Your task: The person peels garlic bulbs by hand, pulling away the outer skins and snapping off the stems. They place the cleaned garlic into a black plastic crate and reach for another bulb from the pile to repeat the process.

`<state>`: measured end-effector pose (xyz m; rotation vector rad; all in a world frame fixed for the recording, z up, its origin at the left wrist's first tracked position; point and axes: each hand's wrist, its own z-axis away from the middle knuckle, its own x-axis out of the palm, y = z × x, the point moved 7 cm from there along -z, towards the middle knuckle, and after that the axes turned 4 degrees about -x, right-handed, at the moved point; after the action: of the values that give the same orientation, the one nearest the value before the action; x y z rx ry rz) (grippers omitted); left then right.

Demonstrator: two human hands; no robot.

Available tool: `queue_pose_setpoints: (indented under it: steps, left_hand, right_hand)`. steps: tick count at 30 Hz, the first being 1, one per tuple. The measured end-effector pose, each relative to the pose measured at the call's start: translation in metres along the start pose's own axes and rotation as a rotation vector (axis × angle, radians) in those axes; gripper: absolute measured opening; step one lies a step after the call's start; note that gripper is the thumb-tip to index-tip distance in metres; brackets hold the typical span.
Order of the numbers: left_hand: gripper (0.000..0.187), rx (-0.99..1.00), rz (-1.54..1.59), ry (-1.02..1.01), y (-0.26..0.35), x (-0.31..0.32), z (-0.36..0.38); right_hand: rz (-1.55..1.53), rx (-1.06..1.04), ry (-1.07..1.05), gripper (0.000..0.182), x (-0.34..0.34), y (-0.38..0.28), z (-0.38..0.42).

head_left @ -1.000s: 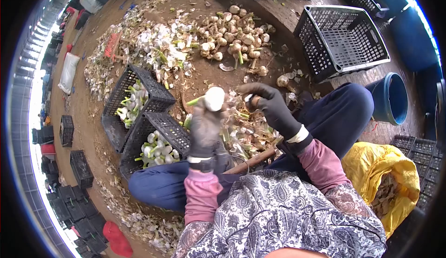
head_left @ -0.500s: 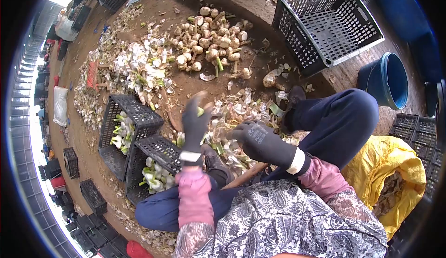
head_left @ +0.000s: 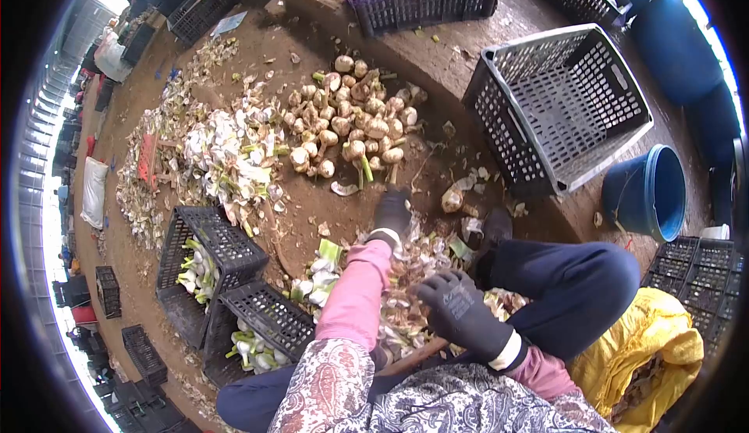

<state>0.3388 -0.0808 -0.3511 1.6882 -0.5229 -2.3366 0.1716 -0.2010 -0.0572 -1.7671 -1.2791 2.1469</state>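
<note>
My left hand [head_left: 392, 213], in a dark glove, stretches forward just short of the heap of garlic bulbs [head_left: 355, 121] on the dirt floor. Its fingers point at the stem of a bulb [head_left: 392, 155] at the near edge. In front of my lap, my right hand [head_left: 459, 314], gloved too, is curled closed with its palm hidden; what it holds, if anything, does not show. Garlic skins [head_left: 413, 269] litter the ground between my legs. Trimmed garlic [head_left: 320, 277] lies left of my left forearm, next to tilted black crates [head_left: 269, 320] with more white garlic.
A large black crate [head_left: 562, 105] and a blue bucket [head_left: 651, 191] stand on the ledge at right. The purple-rimmed crate [head_left: 425, 0] is at the back. A yellow sack [head_left: 647, 347] lies by my right leg. Peelings [head_left: 234, 148] spread at left; a wooden stick [head_left: 417, 353] lies near my lap.
My left hand has moved from above the crates forward and right to the bulb heap; the greenish piece at its fingers no longer shows. My right hand has shifted slightly, and the view has tilted up.
</note>
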Motion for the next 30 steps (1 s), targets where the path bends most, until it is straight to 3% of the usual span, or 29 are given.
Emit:
queue_pose_setpoints:
  steps: [1,3,5,6,7,9,10,12,13,17,21,23,24,26,27,29,30]
  left_hand:
    - [0.029,-0.031,0.009,0.235,-0.003,-0.019,0.008]
    - [0.027,-0.239,1.027,0.168,-0.026,-0.046,0.046]
    - [0.028,-0.311,1.661,0.183,-0.030,-0.081,0.085]
    - [0.033,-0.273,1.794,0.169,-0.027,-0.098,0.107]
    - [0.048,-0.052,1.899,0.176,-0.016,-0.121,0.129]
    - [0.053,0.160,2.098,0.061,0.016,-0.155,0.179]
    - [0.060,0.123,2.113,0.030,0.014,-0.147,0.191]
    - [0.063,0.330,1.917,0.115,0.018,-0.149,0.222]
    - [0.063,0.295,1.857,0.136,0.034,-0.164,0.238]
    - [0.070,0.036,1.550,0.307,0.080,-0.217,0.283]
    - [0.073,0.146,1.272,0.567,0.070,-0.242,0.309]
    - [0.069,0.122,1.361,0.560,0.068,-0.242,0.316]
    - [0.068,0.118,1.390,0.562,0.068,-0.243,0.321]
    - [0.069,0.179,1.308,0.642,0.065,-0.243,0.328]
    - [0.071,0.207,1.007,0.666,0.068,-0.247,0.329]
    - [0.071,0.212,0.789,0.687,0.071,-0.243,0.331]
    - [0.070,0.202,0.880,0.668,0.071,-0.240,0.331]
  right_hand:
    - [0.002,-0.005,-0.007,0.038,0.001,-0.001,-0.001]
    - [-0.055,0.027,0.032,0.044,0.000,-0.005,-0.004]
    - [-0.090,0.021,0.042,0.047,0.007,-0.002,-0.001]
    - [-0.153,-0.030,0.076,0.055,0.008,-0.001,0.001]
    - [-0.249,-0.006,0.059,0.058,0.015,0.002,0.001]
    - [-0.413,0.080,0.060,0.052,0.028,0.010,-0.009]
    - [-0.555,0.151,0.071,0.044,0.029,0.011,-0.016]
    - [-0.928,0.293,0.077,0.033,0.034,0.014,-0.020]
    - [-1.513,0.301,0.269,0.026,0.040,0.007,-0.022]
    - [-1.641,0.294,0.260,0.025,0.039,-0.004,-0.025]
    - [-1.605,0.088,0.054,0.037,0.022,-0.043,-0.025]
    - [-1.510,-0.007,-0.010,0.049,0.012,-0.056,-0.026]
    - [-1.303,-0.059,0.008,0.051,0.011,-0.057,-0.034]
    - [-1.165,-0.071,0.037,0.050,0.006,-0.060,-0.033]
    - [-1.096,-0.073,0.054,0.049,0.002,-0.064,-0.031]
    - [-1.288,-0.106,0.072,0.038,0.011,-0.061,-0.030]
    - [-1.305,-0.097,0.057,0.035,0.011,-0.061,-0.030]
